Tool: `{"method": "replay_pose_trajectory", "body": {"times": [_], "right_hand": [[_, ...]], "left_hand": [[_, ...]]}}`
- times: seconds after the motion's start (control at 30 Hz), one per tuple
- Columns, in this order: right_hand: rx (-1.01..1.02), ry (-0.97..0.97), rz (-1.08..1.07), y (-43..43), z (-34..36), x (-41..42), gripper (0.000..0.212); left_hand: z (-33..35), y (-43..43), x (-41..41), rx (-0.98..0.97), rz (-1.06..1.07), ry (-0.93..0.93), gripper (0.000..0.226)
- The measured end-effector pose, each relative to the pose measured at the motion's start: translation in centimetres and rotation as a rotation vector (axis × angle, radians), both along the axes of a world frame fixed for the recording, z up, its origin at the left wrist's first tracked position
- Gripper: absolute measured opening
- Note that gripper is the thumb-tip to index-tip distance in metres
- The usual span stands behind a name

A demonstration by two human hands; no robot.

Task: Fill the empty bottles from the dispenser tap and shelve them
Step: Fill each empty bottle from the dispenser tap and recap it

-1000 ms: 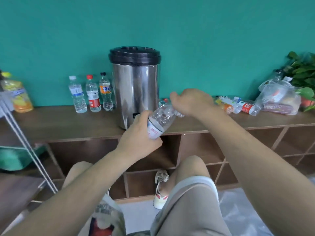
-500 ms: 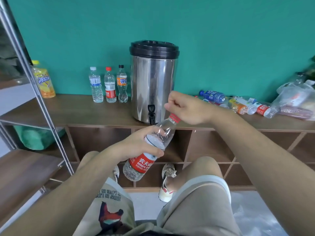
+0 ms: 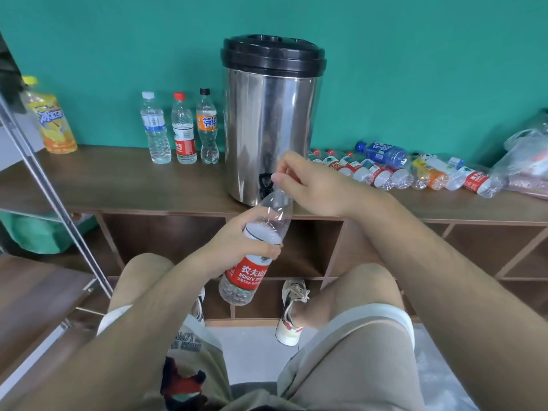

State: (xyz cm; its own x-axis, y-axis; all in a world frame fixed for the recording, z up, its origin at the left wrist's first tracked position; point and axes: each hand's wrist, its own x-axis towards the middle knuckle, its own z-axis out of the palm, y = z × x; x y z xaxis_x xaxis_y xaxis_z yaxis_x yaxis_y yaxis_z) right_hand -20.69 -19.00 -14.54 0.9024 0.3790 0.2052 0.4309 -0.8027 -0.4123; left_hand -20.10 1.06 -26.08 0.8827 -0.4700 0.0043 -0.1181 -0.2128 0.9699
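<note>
Clear plastic bottle (image 3: 248, 275), tilted with its neck up just in front of the tap (image 3: 264, 183) of the steel dispenser (image 3: 269, 129), is clasped round its shoulder by the left grip (image 3: 237, 246) while the right grip (image 3: 314, 188) pinches its top; hold the body steady, twist only the cap, then bring the mouth under the tap.

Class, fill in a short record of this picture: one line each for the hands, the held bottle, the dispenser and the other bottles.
Left hand: grips the red-labelled bottle around its middle.
Right hand: pinches that bottle's top.
Bottle: tilted, neck up near the tap.
Dispenser: steel, black lid, on the counter.
Upright bottles: three, left of the dispenser.
Lying bottles: a row right of it.
</note>
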Motion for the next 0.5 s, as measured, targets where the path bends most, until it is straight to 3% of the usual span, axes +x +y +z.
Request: {"method": "replay_pose_trajectory", "body": {"times": [0.1,0.17,0.27,0.33,0.43,0.5], "right_hand": [[0.035,0.039,0.119,-0.7,-1.2,2.6,0.010],[0.098,0.021,0.162,-1.4,-1.9,4.3,0.017],[0.395,-0.031,0.121,-2.6,-3.2,6.2,0.022],[0.580,-0.045,-0.053,-3.7,-5.3,7.5,0.019],[0.592,-0.057,-0.454,-5.2,-10.3,9.9,0.022],[0.627,-0.047,-0.597,-6.0,-13.7,10.8,0.023]], "left_hand": [[-1.9,0.4,1.6,-0.091,-0.051,0.121,0.071],[-3.1,0.5,2.7,-0.089,-0.036,0.135,0.071],[-5.4,0.4,3.5,-0.049,0.020,0.162,0.067],[-7.5,0.3,3.7,-0.027,0.088,0.190,0.065],[-10.2,-0.3,4.2,-0.008,0.154,0.202,0.069],[-11.6,-0.9,5.1,-0.003,0.167,0.208,0.074]]}}
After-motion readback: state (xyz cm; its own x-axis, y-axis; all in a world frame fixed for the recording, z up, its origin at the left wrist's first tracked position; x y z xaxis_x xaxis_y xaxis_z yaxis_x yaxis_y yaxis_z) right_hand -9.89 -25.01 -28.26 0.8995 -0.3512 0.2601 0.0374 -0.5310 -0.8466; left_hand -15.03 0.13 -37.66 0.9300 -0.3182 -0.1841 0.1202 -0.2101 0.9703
